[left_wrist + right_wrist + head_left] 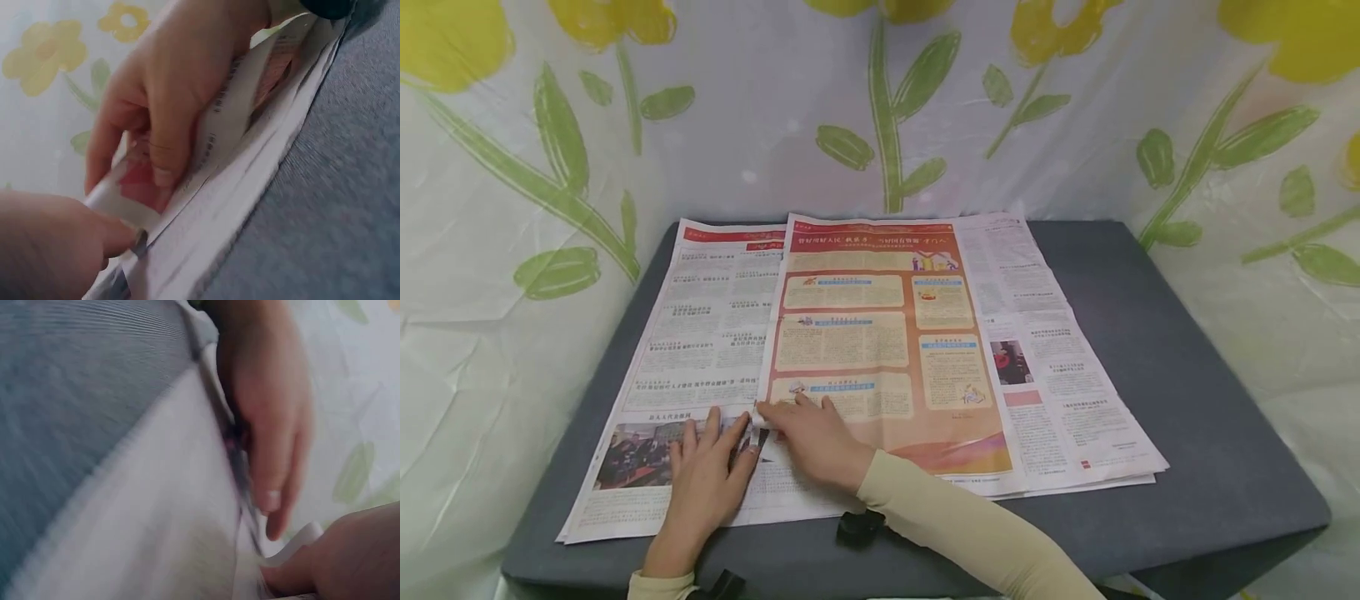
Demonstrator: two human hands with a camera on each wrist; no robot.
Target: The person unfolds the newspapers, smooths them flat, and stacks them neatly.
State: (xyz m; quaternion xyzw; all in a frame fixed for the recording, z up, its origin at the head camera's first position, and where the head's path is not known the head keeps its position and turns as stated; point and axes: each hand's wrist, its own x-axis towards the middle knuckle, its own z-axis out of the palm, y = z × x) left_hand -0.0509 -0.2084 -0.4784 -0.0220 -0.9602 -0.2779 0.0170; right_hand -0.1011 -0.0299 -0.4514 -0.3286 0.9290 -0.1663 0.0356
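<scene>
Across the table lie open newspaper sheets: a left sheet [700, 350] with a photo near its bottom, and an orange-printed newspaper page [842, 342] overlapping it. My left hand [707, 475] rests on the left sheet, fingers spread and fingertips beside the page's left edge. My right hand [823, 442] pinches that edge near the lower left corner, where the paper bends up. In the left wrist view, the right hand [169, 94] has its thumb on the near side of the curved paper. The left hand [269, 419] appears blurred in the right wrist view.
More newspaper [1052, 367] extends right from beneath the orange page. A dark grey cloth [1180, 400] covers the table. White sheeting [737, 125] printed with yellow flowers surrounds it at the back and sides. The sheets' lower edges lie close to the table's front edge.
</scene>
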